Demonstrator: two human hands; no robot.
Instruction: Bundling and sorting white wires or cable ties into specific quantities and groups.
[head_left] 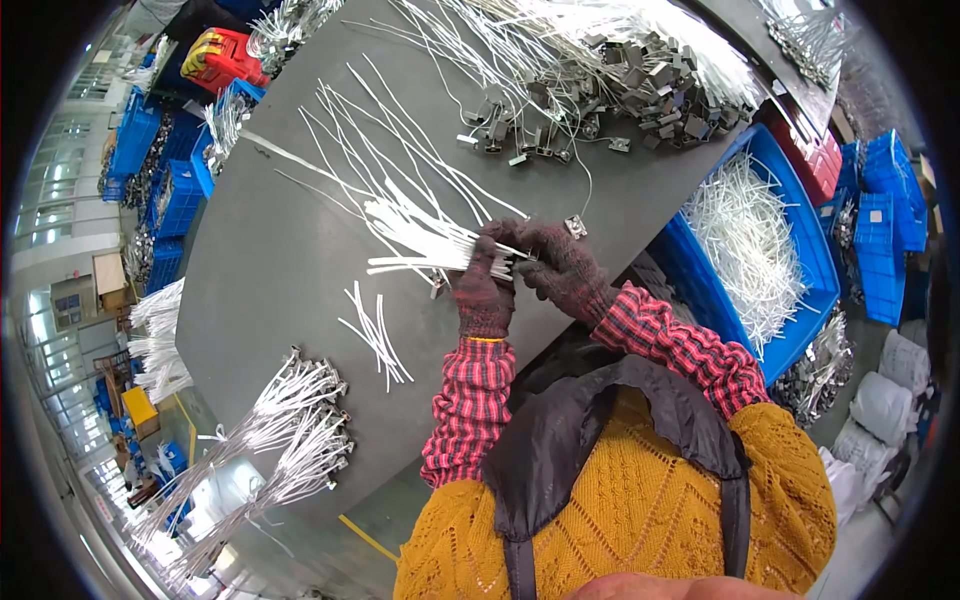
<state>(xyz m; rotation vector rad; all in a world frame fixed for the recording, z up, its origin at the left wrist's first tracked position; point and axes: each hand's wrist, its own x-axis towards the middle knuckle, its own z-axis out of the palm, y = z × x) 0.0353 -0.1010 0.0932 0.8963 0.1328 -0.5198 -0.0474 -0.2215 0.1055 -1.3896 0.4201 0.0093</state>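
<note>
Bundle of white tubes (415, 228): slim, bright, fanned leftward; above grey surface (265, 255), near wearer's edge. Left gloved hand (486, 290): fingers closed round bundle. Right gloved hand (568, 272): at bundle's ends; cannot tell whether pinching anything. Blue bin (810, 230), beyond surface's right edge: heaped with loose white lengths (745, 250).

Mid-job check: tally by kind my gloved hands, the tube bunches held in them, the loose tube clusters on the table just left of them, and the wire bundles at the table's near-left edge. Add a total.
Gloved hands: 2, left hand and right hand
Held bunch of white tubes: 1
Loose tube cluster: 1
Wire bundles: 2
Total: 6
</note>
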